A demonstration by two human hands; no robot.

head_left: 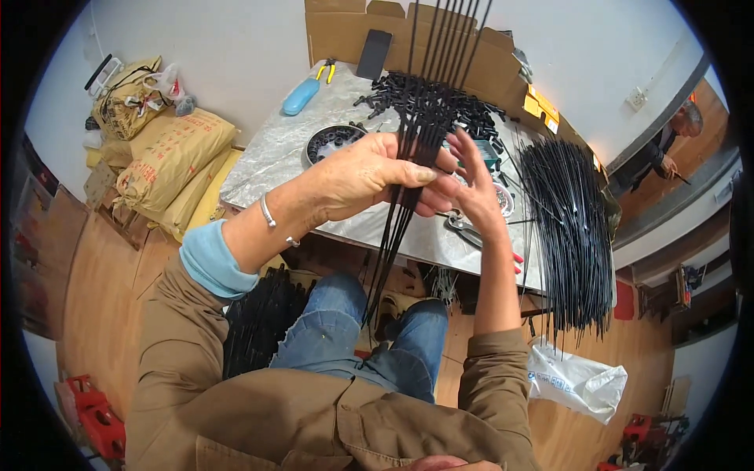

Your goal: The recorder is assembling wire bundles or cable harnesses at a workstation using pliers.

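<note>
Thin black rods [421, 141] stand as a bundle in front of me, their upper parts fanned apart and thicker black pieces along the middle. Closed around that middle is my left hand [361, 171], its thumb lying across the front. My right hand [481, 201] is just right of the bundle with fingers stretched upward and apart. Whether its fingertips touch the rods is partly hidden. Beyond the hands, a heap of small black parts [386, 93] lies on the table. A round tray [308, 151] with black pieces sits behind my left wrist.
The marble-patterned table [259, 169] carries a large pile of black rods [567, 228] overhanging its right side. Red-handled pliers [465, 230], a blue case [301, 96] and cardboard [338, 35] are there. Sacks [177, 157] stand left; a white bag [577, 381] lies right. Another person [667, 145] is far right.
</note>
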